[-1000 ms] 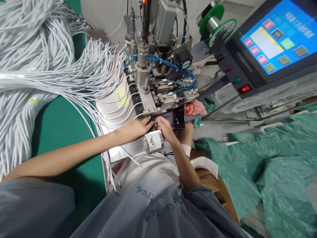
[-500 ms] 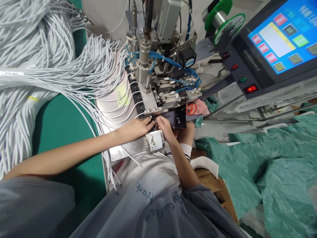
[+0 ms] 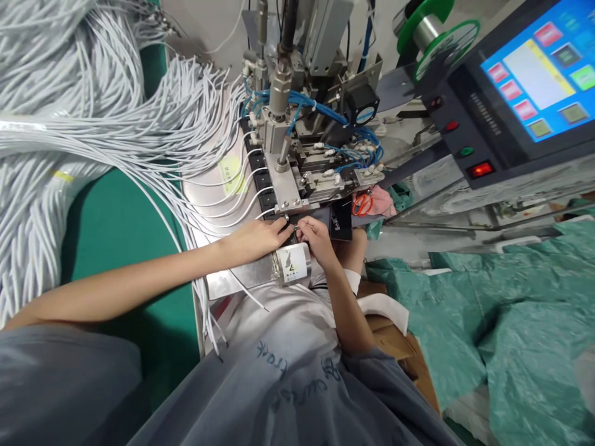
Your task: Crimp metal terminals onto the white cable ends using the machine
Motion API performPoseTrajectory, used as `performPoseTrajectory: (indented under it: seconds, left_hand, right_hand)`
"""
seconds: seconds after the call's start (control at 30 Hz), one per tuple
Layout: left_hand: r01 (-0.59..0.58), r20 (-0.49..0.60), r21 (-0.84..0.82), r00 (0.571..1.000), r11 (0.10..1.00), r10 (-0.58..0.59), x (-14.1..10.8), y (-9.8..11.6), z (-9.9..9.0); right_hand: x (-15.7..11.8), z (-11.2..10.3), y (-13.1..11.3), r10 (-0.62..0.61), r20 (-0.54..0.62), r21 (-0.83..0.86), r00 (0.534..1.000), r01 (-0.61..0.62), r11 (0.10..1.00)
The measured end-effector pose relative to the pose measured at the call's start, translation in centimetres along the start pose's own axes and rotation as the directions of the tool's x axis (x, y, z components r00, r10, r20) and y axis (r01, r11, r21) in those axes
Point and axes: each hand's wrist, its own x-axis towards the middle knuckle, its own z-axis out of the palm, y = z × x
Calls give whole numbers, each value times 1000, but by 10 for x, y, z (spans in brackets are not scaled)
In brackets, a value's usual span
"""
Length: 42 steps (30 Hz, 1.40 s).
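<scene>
White cables (image 3: 153,148) run to machine (image 3: 281,133); right hand (image 3: 318,240), fingers pinched on small metal part (image 3: 296,227); left hand (image 3: 255,239) adjacent, its grip not discernible

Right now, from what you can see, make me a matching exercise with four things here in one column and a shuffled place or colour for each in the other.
Things:
1. Left hand
2. Cables
3. Screen
4. Spool

Places and colours:
A. Green-rimmed, at the top of the view
B. Showing mostly blue, at the upper right
C. Beside the right hand, at the near end of the machine
D. White, massed at the left of the view

Pairs: 1-C, 2-D, 3-B, 4-A
</scene>
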Motion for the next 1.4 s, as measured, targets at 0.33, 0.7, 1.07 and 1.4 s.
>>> performPoseTrajectory:
  seconds: [0.33, 0.7, 1.07, 1.4]
  left_hand:
    - [13, 0, -54, 1000, 998, -13, 0, 0, 3]
    - [34, 14, -66, 999, 997, -33, 1, 1, 0]
    - [-2, 24, -1, 1000, 1000, 2, -1, 1, 0]
    - [2, -45, 34, 999, 999, 0, -1, 0, 7]
  right_hand:
    - [-7, 4, -3, -3, -72, -10, 997, 2, 1000]
    - [-11, 6, -5, -35, -126, -91, 991, 24, 996]
    - [-4, 4, 4, 71, -55, 121, 996, -64, 991]
    - [-2, 7, 3, 96, -7, 166, 995, -93, 982]
